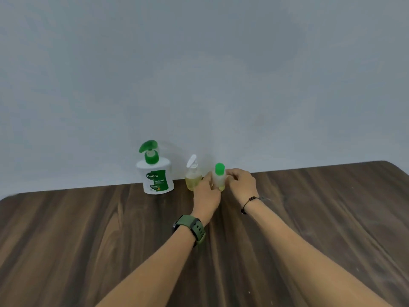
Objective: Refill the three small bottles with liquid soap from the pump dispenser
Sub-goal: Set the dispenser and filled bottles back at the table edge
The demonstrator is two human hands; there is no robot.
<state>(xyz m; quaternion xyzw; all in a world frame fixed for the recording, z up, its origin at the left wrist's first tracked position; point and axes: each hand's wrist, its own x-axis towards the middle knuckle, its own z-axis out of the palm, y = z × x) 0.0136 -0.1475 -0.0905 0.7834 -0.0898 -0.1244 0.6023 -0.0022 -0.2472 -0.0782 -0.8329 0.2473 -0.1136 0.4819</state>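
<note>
A white pump dispenser [156, 173] with a green pump head and green label stands at the table's far edge by the wall. Right of it stands a small clear bottle [193, 178] with yellow liquid and its white flip cap open. Further right is a small clear bottle with a green cap [219, 175], upright, a little yellow liquid at its bottom. My left hand [207, 193] grips this bottle's left side. My right hand [241, 181] is curled at its right side; what its fingers hold is hidden. A third small bottle is not visible.
The dark wood-grain table [110, 229] ends at a plain grey wall [199, 74] just behind the bottles. Its right rear corner is rounded. A green watch sits on my left wrist, a bead bracelet on my right.
</note>
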